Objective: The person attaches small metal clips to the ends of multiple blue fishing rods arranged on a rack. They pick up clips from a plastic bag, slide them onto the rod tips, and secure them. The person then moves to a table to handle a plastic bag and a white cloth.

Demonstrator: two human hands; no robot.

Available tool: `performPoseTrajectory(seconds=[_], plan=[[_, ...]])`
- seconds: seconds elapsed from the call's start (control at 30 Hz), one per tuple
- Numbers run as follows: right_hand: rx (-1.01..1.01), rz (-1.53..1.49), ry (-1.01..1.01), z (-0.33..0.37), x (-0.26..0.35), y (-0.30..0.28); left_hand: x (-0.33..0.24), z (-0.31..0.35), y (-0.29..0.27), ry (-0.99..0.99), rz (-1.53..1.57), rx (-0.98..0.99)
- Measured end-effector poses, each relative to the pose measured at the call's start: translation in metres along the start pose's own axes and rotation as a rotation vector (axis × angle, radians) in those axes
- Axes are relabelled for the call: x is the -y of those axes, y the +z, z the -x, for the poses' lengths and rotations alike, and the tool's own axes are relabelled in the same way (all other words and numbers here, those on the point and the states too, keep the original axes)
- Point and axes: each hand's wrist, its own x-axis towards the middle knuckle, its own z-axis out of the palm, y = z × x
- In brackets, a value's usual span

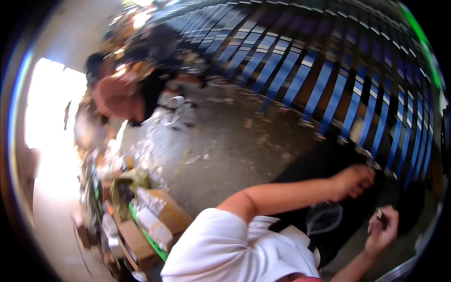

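My left hand (354,181) reaches out past my white sleeve, fingers curled and blurred by motion. What is in it, if anything, does not show. Below it and to the right, my right hand (383,231) is closed around a small dark object (381,218) with a pale, shiny end. Its kind is too small and blurred to name. The hands are apart from each other. Under my left forearm appears a clear, rounded plastic-like thing (324,217) against dark cloth.
Tall shelving with blue strips (322,89) lines the right and top. Cardboard boxes (171,211) and plastic-wrapped packages pile up at the lower left. A person in a pink top (120,96) is at the far left. Scraps litter the grey floor (216,145).
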Motion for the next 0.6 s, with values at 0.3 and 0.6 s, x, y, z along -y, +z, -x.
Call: performPoseTrajectory(seconds=[0.3,0.6], plan=[[-0.173,0.392,-0.223,-0.034,0.033,-0.027,-0.026,-0.055,0.015,0.118,0.008,0.143],[-0.097,0.739,-0.382,-0.072,0.051,-0.017,-0.041,-0.089,0.045,0.304,-0.259,0.252]])
